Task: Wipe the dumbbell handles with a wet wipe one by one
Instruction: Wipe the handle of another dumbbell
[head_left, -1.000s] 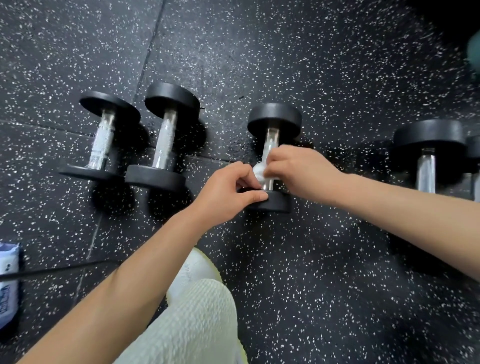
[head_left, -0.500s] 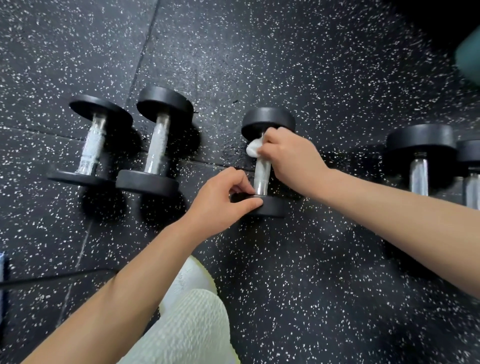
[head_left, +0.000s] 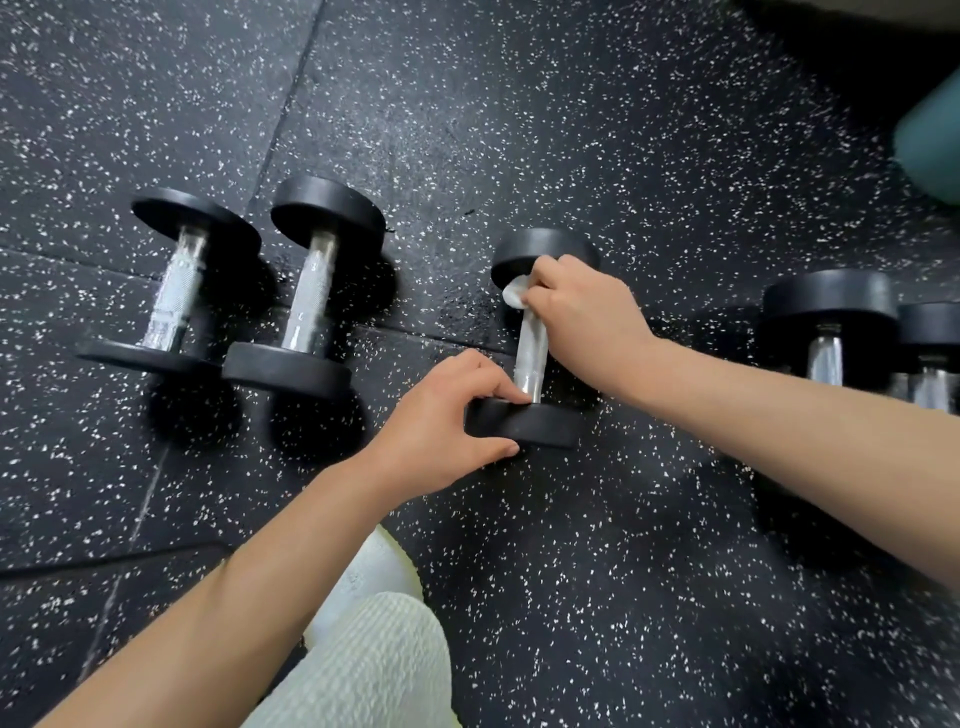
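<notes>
Dumbbell, long axis running away from the person, lying flat

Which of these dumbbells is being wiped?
The third dumbbell from the left: the right hand holds a white wipe on its handle, the left hand grips its near end. Others untouched.

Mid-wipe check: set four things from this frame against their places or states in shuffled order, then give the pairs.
1 left hand
2 right hand
3 wet wipe
4 leftmost dumbbell

A lies untouched on the floor
B grips the near weight of the middle dumbbell
C bunched at the handle's far end
D holds the wet wipe against the handle

Pairs: 1-B; 2-D; 3-C; 4-A
</notes>
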